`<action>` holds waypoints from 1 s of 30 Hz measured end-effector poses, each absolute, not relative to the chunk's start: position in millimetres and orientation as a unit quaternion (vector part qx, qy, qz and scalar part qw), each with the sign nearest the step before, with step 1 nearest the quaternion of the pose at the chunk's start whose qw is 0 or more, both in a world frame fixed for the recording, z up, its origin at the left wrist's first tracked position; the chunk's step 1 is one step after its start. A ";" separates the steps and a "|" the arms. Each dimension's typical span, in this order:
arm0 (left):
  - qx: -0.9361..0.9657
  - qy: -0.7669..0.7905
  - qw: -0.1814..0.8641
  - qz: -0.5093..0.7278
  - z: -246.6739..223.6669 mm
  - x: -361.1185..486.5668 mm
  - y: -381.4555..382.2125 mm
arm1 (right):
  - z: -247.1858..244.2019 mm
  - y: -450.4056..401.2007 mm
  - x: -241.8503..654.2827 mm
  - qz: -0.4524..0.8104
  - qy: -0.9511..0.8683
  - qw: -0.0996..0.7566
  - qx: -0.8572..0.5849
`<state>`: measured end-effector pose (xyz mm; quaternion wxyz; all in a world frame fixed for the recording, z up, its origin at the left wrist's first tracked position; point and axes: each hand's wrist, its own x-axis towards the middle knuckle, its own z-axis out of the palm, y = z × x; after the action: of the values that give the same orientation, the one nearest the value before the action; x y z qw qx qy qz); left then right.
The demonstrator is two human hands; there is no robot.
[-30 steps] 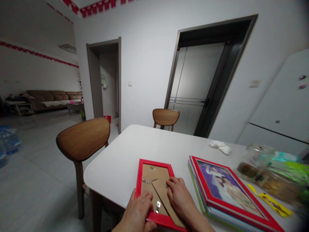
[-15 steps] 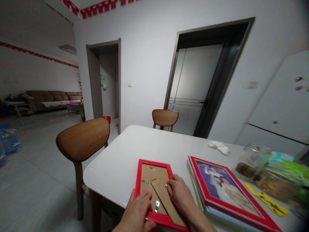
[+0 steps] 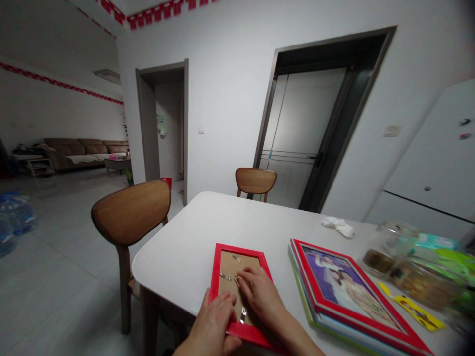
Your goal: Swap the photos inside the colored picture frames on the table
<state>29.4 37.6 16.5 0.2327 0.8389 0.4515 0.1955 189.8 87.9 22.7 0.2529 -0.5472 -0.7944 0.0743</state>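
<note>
A red picture frame (image 3: pixel 217 267) lies back side up near the table's front edge, its brown backing board (image 3: pixel 247 258) showing with small metal clips. My left hand (image 3: pixel 215 321) grips the frame's lower left corner, thumb at the bottom edge and fingers over the side. Over the middle of the backing is my right hand (image 3: pixel 260 296), its thumb and fingertips pinched together at the slit in the board. What they pinch is too small to make out. The right hand hides much of the board's right part.
Stacked frames with a red-framed photo (image 3: pixel 345 287) on top lie to the right. Beyond are glass jars (image 3: pixel 389 247), a yellow packet (image 3: pixel 419 312) and a crumpled white tissue (image 3: pixel 337 226). Wooden chairs stand at the left (image 3: pixel 133 212) and far side (image 3: pixel 256 180) of the white table (image 3: pixel 230 217).
My right hand has moved left from the clip at the frame's right side to the middle of the backing. My left hand stays at the lower left corner.
</note>
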 end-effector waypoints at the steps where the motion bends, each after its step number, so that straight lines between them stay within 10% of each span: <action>1: 0.838 0.451 0.235 0.197 17.3 29.5 37.4 | 21.9 90.6 183.0 0.083 -0.802 0.248 -0.537; 30: 0.843 0.420 0.249 0.226 10.4 24.6 39.3 | 15.1 108.6 162.4 0.089 -0.859 0.204 -0.462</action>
<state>24.6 39.3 10.4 0.2490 0.8430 0.4201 0.2256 162.4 108.6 15.1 0.2041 -0.4619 -0.8585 0.0888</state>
